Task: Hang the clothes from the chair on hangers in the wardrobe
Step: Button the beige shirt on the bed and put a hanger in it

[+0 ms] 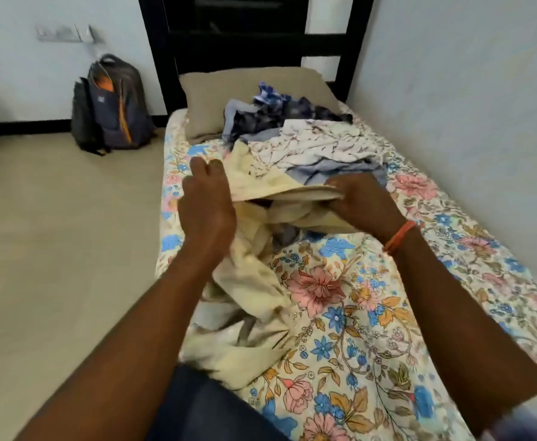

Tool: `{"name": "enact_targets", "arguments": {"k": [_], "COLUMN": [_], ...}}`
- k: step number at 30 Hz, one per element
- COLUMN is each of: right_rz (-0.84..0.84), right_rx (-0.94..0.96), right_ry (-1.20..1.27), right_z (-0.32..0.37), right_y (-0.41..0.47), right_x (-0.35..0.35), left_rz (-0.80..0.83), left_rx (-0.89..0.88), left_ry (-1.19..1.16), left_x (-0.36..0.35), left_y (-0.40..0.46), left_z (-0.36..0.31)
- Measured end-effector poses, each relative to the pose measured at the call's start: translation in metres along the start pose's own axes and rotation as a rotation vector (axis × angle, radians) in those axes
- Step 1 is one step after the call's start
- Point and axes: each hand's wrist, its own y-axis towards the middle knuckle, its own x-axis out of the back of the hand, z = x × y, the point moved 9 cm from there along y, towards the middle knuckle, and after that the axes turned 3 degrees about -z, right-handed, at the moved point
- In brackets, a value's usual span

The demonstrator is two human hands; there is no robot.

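Note:
A cream-yellow garment [254,281] hangs from my hands and trails down onto the floral bedsheet [340,313]. My right hand [366,198] pinches a folded edge of it, near the collar or waistband. My left hand [206,202] is raised at the garment's left edge with the fingertips bunched, blurred; whether it holds the cloth is unclear. Behind my hands lies a heap of other clothes [302,138]: a white floral piece, pale blue ones and dark blue patterned ones. No chair, hanger or wardrobe is in view.
A beige pillow [216,97] leans at the dark headboard [238,36]. A grey and orange backpack [114,103] stands on the tiled floor [54,233] left of the bed. A white wall [468,90] runs along the bed's right side.

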Motion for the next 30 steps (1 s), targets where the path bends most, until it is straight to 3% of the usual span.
{"name": "enact_targets", "arguments": {"k": [3, 6, 9, 11, 13, 15, 17, 19, 22, 27, 30], "right_rz": [-0.274, -0.256, -0.106, -0.1, -0.132, -0.215, -0.288, -0.292, -0.24, -0.324, -0.236], "right_rx": [-0.136, -0.378, -0.556, -0.642, -0.68, -0.647, -0.56, -0.462, -0.288, -0.068, -0.102], "right_ry": [-0.191, -0.226, 0.402, 0.856, 1.177, 1.373, 1.434, 1.39, 1.344, 1.268, 1.224], "right_z": [0.006, 0.002, 0.001, 0.006, 0.019, 0.033, 0.048, 0.071, 0.106, 0.147, 0.153], "right_y": [0.01, 0.019, 0.025, 0.028, 0.03, 0.037, 0.047, 0.056, 0.072, 0.121, 0.167], "right_x": [0.064, 0.1, 0.103, 0.111, 0.136, 0.174, 0.217, 0.26, 0.318, 0.387, 0.355], "left_rz": [-0.072, -0.16, -0.194, -0.214, -0.296, -0.368, -0.326, -0.143, 0.284, 0.334, 0.287], "left_rx": [-0.014, -0.06, 0.07, 0.144, 0.061, -0.034, -0.021, 0.075, 0.236, 0.036, -0.022], "left_ry": [0.11, 0.013, -0.186, -0.341, -0.356, -0.226, -0.177, -0.462, -1.003, -1.617, -1.457], "left_x": [0.042, 0.081, 0.107, 0.122, 0.15, 0.188, 0.22, 0.243, 0.271, 0.338, 0.306], "left_y": [0.039, 0.068, 0.078, 0.075, 0.072, 0.08, 0.103, 0.133, 0.154, 0.193, 0.215], "left_z": [-0.002, -0.016, -0.026, -0.039, -0.064, -0.088, -0.103, -0.112, -0.137, -0.173, -0.181]}}
